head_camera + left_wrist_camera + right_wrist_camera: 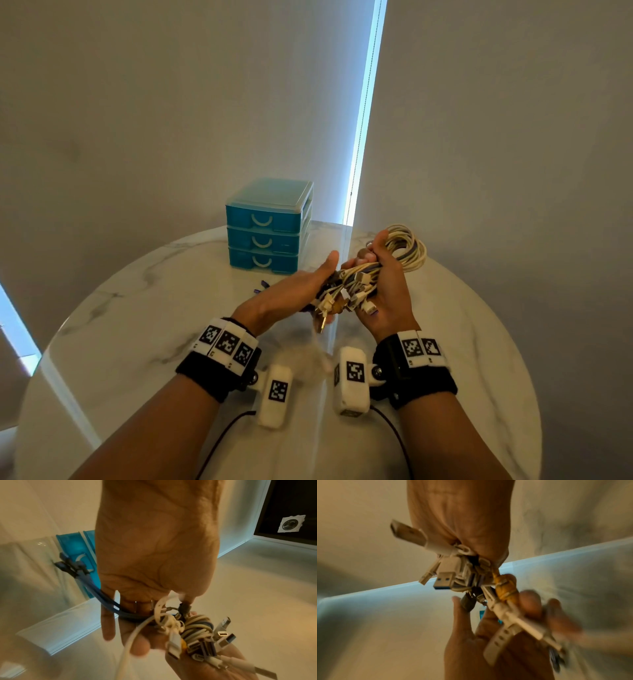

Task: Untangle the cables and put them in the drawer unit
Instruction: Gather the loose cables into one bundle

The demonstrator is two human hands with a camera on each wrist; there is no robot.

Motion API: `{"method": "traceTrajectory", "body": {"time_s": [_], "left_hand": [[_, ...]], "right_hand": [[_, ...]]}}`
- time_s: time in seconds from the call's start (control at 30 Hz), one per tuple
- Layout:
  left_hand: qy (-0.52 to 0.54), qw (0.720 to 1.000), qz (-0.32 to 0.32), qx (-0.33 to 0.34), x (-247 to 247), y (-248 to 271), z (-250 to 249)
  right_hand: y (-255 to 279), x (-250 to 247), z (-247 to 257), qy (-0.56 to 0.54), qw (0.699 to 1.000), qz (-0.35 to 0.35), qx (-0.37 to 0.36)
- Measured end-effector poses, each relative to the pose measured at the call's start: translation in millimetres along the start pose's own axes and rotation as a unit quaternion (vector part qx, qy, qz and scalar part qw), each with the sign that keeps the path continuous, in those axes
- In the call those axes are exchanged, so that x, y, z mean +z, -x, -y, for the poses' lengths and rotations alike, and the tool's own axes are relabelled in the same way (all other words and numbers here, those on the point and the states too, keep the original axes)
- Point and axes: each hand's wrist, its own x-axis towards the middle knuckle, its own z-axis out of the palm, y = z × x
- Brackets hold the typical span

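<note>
A tangled bundle of white, grey and blue cables (404, 246) is held above the round marble table (137, 308). My right hand (390, 284) grips the bundle in its fist, with coiled loops sticking out on the far side and several USB plugs (352, 294) hanging toward me. My left hand (294, 291) holds the plug end from the left, thumb raised, and its fingers (530, 601) curl round white strands. Blue cable ends (96, 592) trail over the left hand's fingers (108, 628). The teal three-drawer unit (267, 226) stands at the table's back, all drawers closed.
Grey blinds hang behind the table, with a bright vertical gap (363, 120) between them. The table's edge curves round on both sides. Black leads (219, 442) run from the wrist cameras along my forearms.
</note>
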Motion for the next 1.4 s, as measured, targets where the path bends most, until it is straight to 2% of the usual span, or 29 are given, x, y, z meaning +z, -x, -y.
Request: {"method": "traceTrajectory", "body": {"time_s": [0.17,0.33,0.4,0.57,0.63,0.7,0.87,1.07,1.17,1.23,1.3,1.4], "left_hand": [[-0.067,0.997,-0.027,0.033,0.2,-7.6,11.2],[-0.049,0.998,-0.049,-0.007,-1.5,-7.2,6.8],[-0.043,0.998,-0.033,-0.013,-3.1,-6.9,3.5],[-0.105,0.990,0.077,0.055,-4.3,-2.1,6.1],[-0.148,0.984,0.068,0.076,-2.8,-1.2,7.3],[-0.144,0.985,0.033,0.084,-3.8,-3.5,9.9],[-0.095,0.989,0.082,0.071,-12.7,-4.6,10.5],[-0.070,0.995,0.056,0.048,-19.9,-3.9,12.4],[-0.075,0.996,0.025,0.052,-33.9,2.1,11.6],[-0.098,0.993,0.011,0.065,-37.4,4.7,10.0],[-0.108,0.990,-0.014,0.090,-34.8,3.9,8.4],[-0.136,0.979,-0.058,0.139,-29.7,4.6,4.2]], "right_hand": [[-3.2,-6.1,5.4,0.084,0.996,-0.003,-0.020],[-4.2,-8.4,8.6,0.108,0.993,-0.016,-0.051],[-2.2,-6.8,10.4,0.105,0.993,-0.006,-0.059],[-2.7,-9.8,12.5,0.054,0.998,0.012,-0.012],[-2.2,-8.9,10.8,0.038,0.999,0.013,0.004],[-1.1,-7.4,10.4,0.024,1.000,0.011,0.016],[-5.9,-12.7,12.0,0.035,0.999,-0.017,0.026],[-1.6,-11.6,14.8,0.094,0.995,-0.024,0.003],[-1.3,-10.8,14.8,0.159,0.986,-0.022,-0.035],[-0.6,-10.1,13.0,0.212,0.975,-0.036,-0.059],[0.2,-9.1,12.2,0.218,0.972,-0.052,-0.070],[0.1,-10.1,13.3,0.199,0.977,-0.067,-0.041]]}}
